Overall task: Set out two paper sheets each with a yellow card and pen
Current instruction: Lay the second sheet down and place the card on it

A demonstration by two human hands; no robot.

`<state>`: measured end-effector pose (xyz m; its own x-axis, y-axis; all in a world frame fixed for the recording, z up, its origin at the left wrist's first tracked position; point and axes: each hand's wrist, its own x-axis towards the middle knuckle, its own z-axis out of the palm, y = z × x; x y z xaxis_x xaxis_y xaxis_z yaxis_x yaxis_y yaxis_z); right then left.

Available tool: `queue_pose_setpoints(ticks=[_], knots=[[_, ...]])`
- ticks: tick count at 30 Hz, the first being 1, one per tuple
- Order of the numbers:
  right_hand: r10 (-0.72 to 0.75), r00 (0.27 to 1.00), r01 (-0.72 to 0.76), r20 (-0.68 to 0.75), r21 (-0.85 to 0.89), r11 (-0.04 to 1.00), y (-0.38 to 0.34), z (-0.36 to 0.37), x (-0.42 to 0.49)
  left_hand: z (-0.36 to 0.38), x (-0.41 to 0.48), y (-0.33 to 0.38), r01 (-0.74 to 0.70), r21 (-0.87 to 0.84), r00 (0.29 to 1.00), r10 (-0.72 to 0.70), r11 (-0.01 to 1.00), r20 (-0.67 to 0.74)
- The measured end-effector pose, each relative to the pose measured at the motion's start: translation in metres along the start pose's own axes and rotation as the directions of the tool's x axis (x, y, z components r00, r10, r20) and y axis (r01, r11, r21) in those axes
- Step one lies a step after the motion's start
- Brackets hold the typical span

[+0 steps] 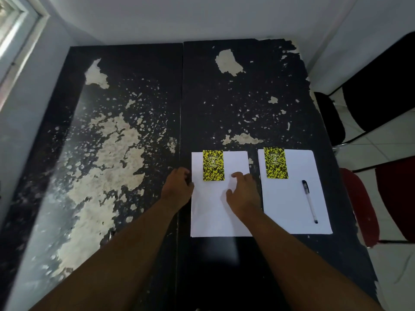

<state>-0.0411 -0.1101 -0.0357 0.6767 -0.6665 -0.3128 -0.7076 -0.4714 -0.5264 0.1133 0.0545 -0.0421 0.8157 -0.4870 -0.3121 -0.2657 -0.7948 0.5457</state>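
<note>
Two white paper sheets lie side by side on a dark, badly peeling worktop (134, 131), both with their long axis running away from the person. The left sheet (213, 209) sits directly under the right hand (243, 194), which rests palm down on its right half with fingers spread and slightly curled, gripping nothing; this looks like pressing the sheet flat or nudging it square. The left hand (177, 187) is at that sheet's left edge, fingers loosely curled against the border; whether it pinches the paper cannot be told. Just beyond the right hand's fingertips, a yellow card (213, 165) with black speckling lies upright on the top of this sheet, its long axis matching the sheet's. No pen is visible on this sheet, so judging by the task, that set seems unfinished. To the right of the right hand, a narrow strip of worktop separates it from the right sheet (292, 209). That sheet carries a second yellow card (275, 163) in its top left corner, upright, its top edge slightly overhanging the paper. A pen (309, 200) lies on the sheet's right half, nearly parallel to the long edge, dark capped end pointing away from the person, tip toward them. Farther right, off the worktop, stand red and black chairs (359, 209).
</note>
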Motion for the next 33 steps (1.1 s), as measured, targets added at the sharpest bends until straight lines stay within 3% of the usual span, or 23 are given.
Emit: queue_pose_setpoints(ticks=[8, 16, 19, 27, 29, 33], knots=[[-0.201, 0.957, 0.2, 0.211, 0.026, 0.979, -0.072, 0.038, -0.039, -0.043, -0.072, -0.086, 0.266, 0.204, 0.964, -0.257, 0.942, -0.067], [-0.343, 0.871, 0.358, 0.352, 0.024, 0.933, -0.114, 0.082, -0.084, -0.072, -0.155, -0.173, 0.568, 0.187, 0.823, -0.547, 0.801, -0.154], [-0.37, 0.843, 0.396, 0.391, 0.016, 0.918, -0.12, 0.091, -0.095, -0.071, -0.175, -0.186, 0.672, 0.088, 0.736, -0.651, 0.735, -0.184], [-0.365, 0.838, 0.4, 0.404, 0.0, 0.917, -0.118, 0.089, -0.107, -0.064, -0.187, -0.179, 0.732, -0.275, 0.61, -0.78, 0.623, -0.141], [-0.364, 0.842, 0.396, 0.397, 0.002, 0.918, -0.114, 0.083, -0.107, -0.062, -0.185, -0.178, 0.712, -0.276, 0.636, -0.76, 0.646, -0.135], [-0.36, 0.858, 0.383, 0.367, 0.012, 0.924, -0.104, 0.069, -0.106, -0.06, -0.172, -0.16, 0.599, -0.342, 0.753, -0.654, 0.724, -0.065]])
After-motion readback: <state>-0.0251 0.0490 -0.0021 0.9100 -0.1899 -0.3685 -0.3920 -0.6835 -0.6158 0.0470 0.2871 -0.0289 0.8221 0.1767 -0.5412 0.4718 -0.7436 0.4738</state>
